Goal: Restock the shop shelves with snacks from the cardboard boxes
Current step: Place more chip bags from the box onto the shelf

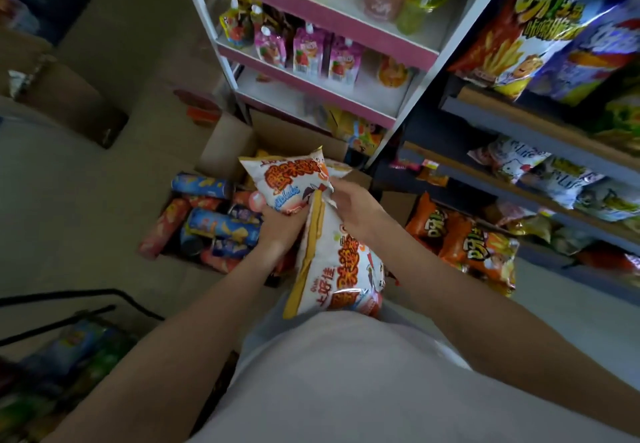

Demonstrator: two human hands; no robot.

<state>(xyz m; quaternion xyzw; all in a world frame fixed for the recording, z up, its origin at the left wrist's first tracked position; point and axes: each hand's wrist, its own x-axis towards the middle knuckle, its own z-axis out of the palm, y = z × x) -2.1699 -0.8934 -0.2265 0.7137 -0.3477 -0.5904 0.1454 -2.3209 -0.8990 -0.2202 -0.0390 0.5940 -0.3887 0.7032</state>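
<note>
I see two white-and-orange snack bags held close to the centre of my view, above the open cardboard box point(227, 146) on the floor. The upper bag point(289, 179) points toward 12 o'clock and the lower bag point(341, 269) hangs toward 6 o'clock, against the person's pale shirt. The two bags touch where the hands meet.

The left hand point(278, 226) has its fingers curled round the bottom end of the upper bag. The right hand point(356, 208) has its fingers closed on the crimped top edge of the lower bag. I cannot tell whether it also nips the upper bag.

At 9 o'clock from the hands, the box holds crisp tubes point(221, 226) in blue and red, lying on their sides in a jumble.

At 12 o'clock stands a white rack with pink-edged shelves point(322, 13), which carries spouted drink pouches point(306, 53) and, one shelf higher, coloured bottles.

From 1 to 4 o'clock run dark shelves point(512, 186) stocked with crisp bags. Orange bags point(465, 240) stand on the lowest shelf at 3 o'clock from the hands.

A second cardboard box point(72, 105) sits at 10 o'clock, and a black wire basket point(114, 299) of packets at 8 o'clock.
</note>
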